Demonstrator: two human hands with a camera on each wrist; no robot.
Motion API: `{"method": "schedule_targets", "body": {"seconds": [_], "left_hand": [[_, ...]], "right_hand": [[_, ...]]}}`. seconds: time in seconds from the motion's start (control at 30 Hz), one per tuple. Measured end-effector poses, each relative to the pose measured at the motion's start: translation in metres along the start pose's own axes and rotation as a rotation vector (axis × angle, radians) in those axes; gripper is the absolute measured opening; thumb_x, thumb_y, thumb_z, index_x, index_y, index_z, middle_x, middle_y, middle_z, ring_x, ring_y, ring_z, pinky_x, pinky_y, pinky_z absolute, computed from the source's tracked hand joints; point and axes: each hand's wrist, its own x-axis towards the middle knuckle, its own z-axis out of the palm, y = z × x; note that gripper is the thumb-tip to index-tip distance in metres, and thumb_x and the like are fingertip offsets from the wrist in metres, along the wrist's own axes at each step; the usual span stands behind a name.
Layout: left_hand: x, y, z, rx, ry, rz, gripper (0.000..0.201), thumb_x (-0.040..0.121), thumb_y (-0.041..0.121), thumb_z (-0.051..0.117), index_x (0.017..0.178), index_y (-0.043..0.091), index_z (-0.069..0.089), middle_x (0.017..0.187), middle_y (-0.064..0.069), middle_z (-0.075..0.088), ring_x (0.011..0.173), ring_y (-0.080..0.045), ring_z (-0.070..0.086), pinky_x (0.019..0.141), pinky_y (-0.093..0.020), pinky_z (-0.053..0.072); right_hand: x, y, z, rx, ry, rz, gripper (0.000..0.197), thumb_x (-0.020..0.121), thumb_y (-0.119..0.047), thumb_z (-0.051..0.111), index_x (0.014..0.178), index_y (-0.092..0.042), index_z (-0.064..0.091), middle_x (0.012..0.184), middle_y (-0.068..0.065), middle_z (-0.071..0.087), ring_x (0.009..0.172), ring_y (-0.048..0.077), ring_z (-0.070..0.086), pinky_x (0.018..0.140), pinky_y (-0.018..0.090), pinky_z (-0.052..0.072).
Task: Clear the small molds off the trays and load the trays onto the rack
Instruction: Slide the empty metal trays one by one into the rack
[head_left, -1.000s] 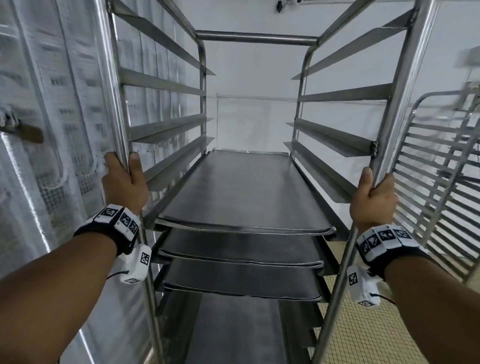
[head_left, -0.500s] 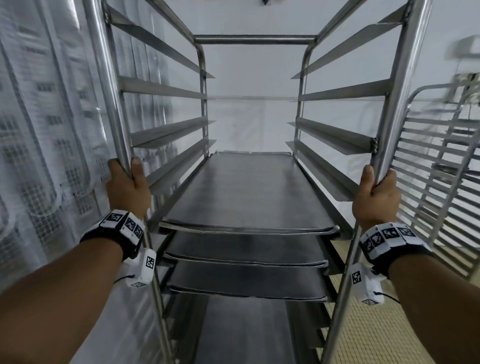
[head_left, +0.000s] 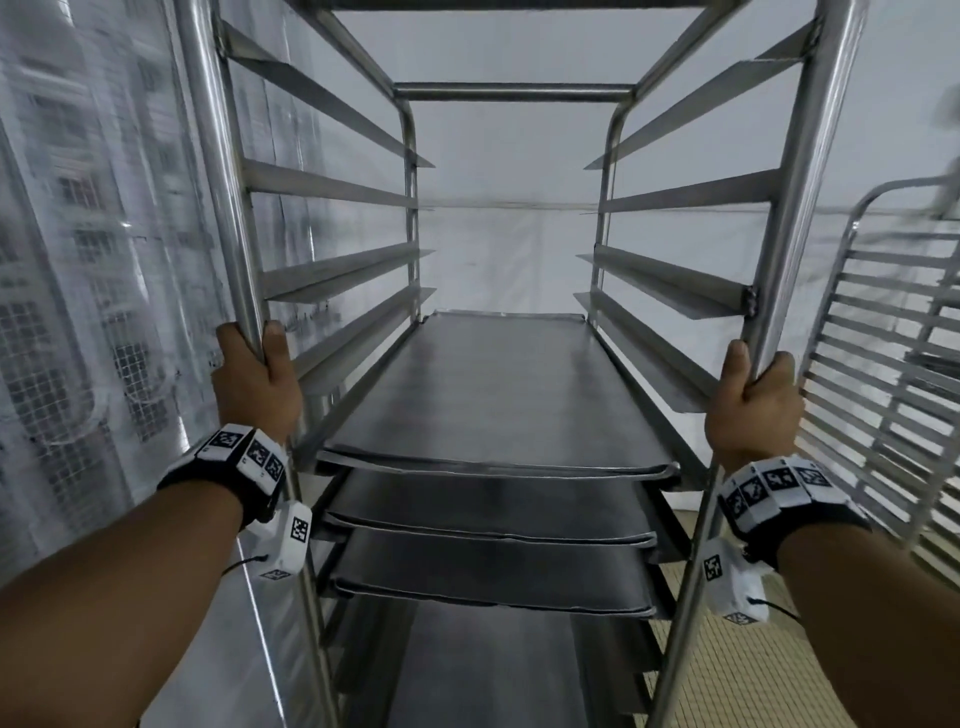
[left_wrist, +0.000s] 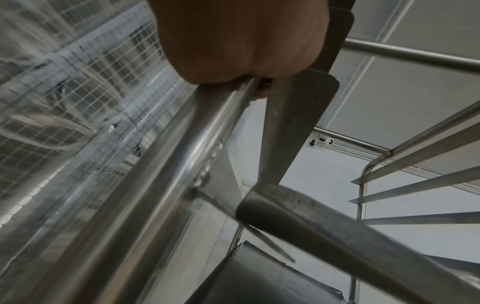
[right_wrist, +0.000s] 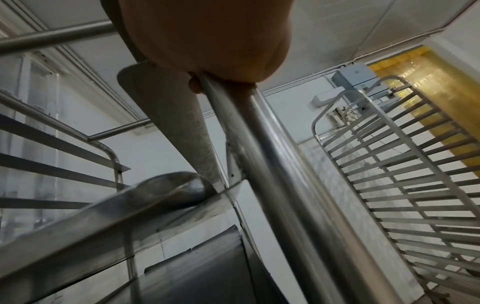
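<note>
A person's left hand (head_left: 257, 382) and right hand (head_left: 753, 410) each wrap a front upright of a stainless steel tray rack (head_left: 514, 93), fingers curled around the tube and thumbs lying up along it. Inside the rack, three dark baking trays (head_left: 493, 395) sit on consecutive side runners, stacked one below another just under hand level, with a fourth dark surface lower still. The runners above the top tray hold nothing. To the right of the rack stands a second, bare rack (head_left: 893, 374) on a tiled floor. To the left of the rack hangs a clear plastic curtain (head_left: 88, 270).
</note>
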Motion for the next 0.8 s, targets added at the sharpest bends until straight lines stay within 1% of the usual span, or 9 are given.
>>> {"method": "schedule_targets", "body": {"seconds": [0.07,0.13,0.23,0.33,0.43,0.57,0.7,0.77,0.8], "left_hand": [[0.005,0.0,0.015,0.011,0.003,-0.016,0.057,0.102,0.059,0.034,0.128,0.009,0.041,0.097,-0.018,0.065,0.081,-0.035,0.061,0.071,-0.042,0.05],[0.009,0.003,0.032,0.016,-0.001,-0.03,0.054,0.104,0.053,0.035,0.128,0.006,0.041,0.093,-0.013,0.061,0.077,-0.03,0.057,0.07,-0.039,0.045],[0.011,0.006,0.055,0.02,0.01,-0.029,0.049,0.107,0.044,0.037,0.127,-0.001,0.042,0.09,-0.01,0.056,0.073,-0.024,0.05,0.068,-0.036,0.038],[0.02,0.0,0.08,0.027,0.032,-0.01,0.051,0.106,0.046,0.037,0.126,-0.001,0.042,0.087,-0.011,0.056,0.072,-0.025,0.051,0.067,-0.037,0.039],[0.031,-0.01,0.103,0.041,0.041,0.0,0.058,0.104,0.054,0.035,0.126,0.002,0.041,0.087,-0.014,0.059,0.072,-0.028,0.054,0.067,-0.039,0.043],[0.045,-0.018,0.132,0.048,0.052,-0.018,0.057,0.104,0.054,0.035,0.124,0.002,0.042,0.089,-0.014,0.057,0.075,-0.028,0.053,0.067,-0.038,0.04],[0.059,-0.027,0.159,0.046,0.043,0.0,0.055,0.105,0.048,0.037,0.126,-0.003,0.041,0.087,-0.014,0.055,0.072,-0.027,0.05,0.066,-0.039,0.037],[0.068,-0.034,0.173,0.041,0.03,0.012,0.056,0.105,0.048,0.038,0.128,-0.003,0.041,0.087,-0.017,0.057,0.073,-0.031,0.054,0.066,-0.039,0.039],[0.073,-0.038,0.179,0.035,0.023,0.024,0.057,0.105,0.048,0.038,0.13,-0.003,0.04,0.091,-0.02,0.06,0.076,-0.035,0.058,0.067,-0.039,0.04]], "right_hand": [[0.01,0.007,0.014,0.0,-0.018,-0.002,0.052,0.103,-0.047,0.04,0.103,0.004,0.045,0.072,0.014,0.046,0.067,0.034,0.046,0.061,0.037,0.027],[0.024,0.018,0.03,0.019,-0.03,-0.006,0.052,0.102,-0.049,0.039,0.102,0.003,0.044,0.067,0.011,0.045,0.064,0.03,0.043,0.059,0.036,0.027],[0.041,0.031,0.052,0.041,-0.037,-0.019,0.053,0.101,-0.05,0.038,0.104,0.002,0.044,0.067,0.011,0.047,0.066,0.039,0.051,0.059,0.037,0.03],[0.058,0.044,0.073,0.046,-0.048,-0.016,0.051,0.101,-0.049,0.039,0.103,0.002,0.044,0.07,0.013,0.049,0.07,0.044,0.055,0.06,0.037,0.031],[0.072,0.055,0.093,0.049,-0.042,-0.024,0.054,0.1,-0.052,0.037,0.1,0.001,0.044,0.069,0.013,0.05,0.065,0.039,0.052,0.059,0.037,0.032],[0.09,0.063,0.119,0.05,-0.049,-0.017,0.051,0.102,-0.049,0.039,0.102,0.002,0.044,0.07,0.012,0.048,0.063,0.029,0.042,0.06,0.036,0.03],[0.105,0.07,0.148,0.052,-0.035,-0.018,0.05,0.103,-0.047,0.039,0.102,0.002,0.045,0.072,0.012,0.049,0.065,0.029,0.042,0.061,0.037,0.031],[0.112,0.074,0.162,0.045,-0.027,-0.011,0.052,0.102,-0.049,0.039,0.101,0.002,0.045,0.071,0.012,0.048,0.065,0.029,0.043,0.061,0.037,0.032],[0.116,0.076,0.17,0.042,-0.026,-0.006,0.052,0.102,-0.05,0.038,0.101,0.002,0.044,0.07,0.011,0.047,0.065,0.03,0.043,0.061,0.037,0.033]]}}
